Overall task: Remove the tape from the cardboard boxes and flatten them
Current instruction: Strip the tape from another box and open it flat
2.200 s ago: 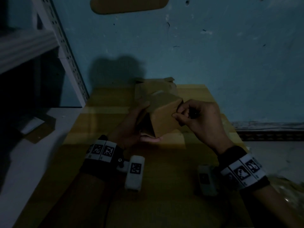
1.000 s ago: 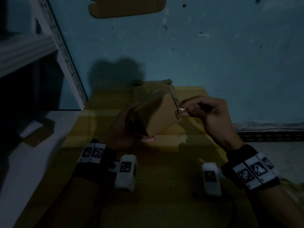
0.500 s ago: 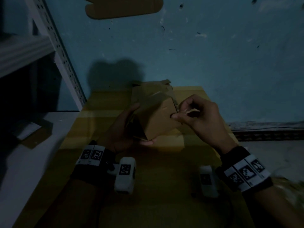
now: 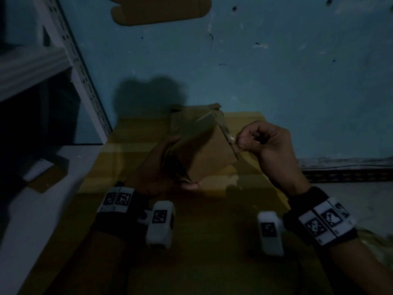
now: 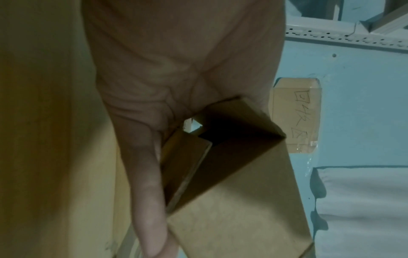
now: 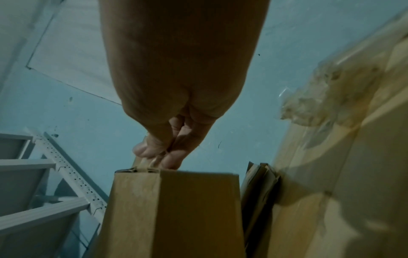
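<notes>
A small brown cardboard box point(image 4: 204, 150) is held tilted above the yellow table point(image 4: 191, 262). My left hand point(image 4: 163, 169) grips it from the left and below, thumb under its near corner; in the left wrist view the box point(image 5: 232, 200) shows an open end beside my thumb. My right hand point(image 4: 240, 141) pinches a strip of clear tape point(image 4: 230, 138) at the box's right edge. In the right wrist view the fingertips point(image 6: 159, 155) pinch that tape point(image 6: 145, 168) just above the box point(image 6: 176, 209).
Flattened cardboard pieces point(image 4: 195, 112) lean against the blue wall at the table's far end. A wad of removed tape point(image 6: 326, 97) lies on the table to the right. A white metal rack point(image 4: 70, 67) stands on the left, with a white ledge point(image 4: 25, 209) below it.
My right hand went back to the box's right edge, pinched the tape again and has now drawn it a little to the right. The left hand keeps holding the box.
</notes>
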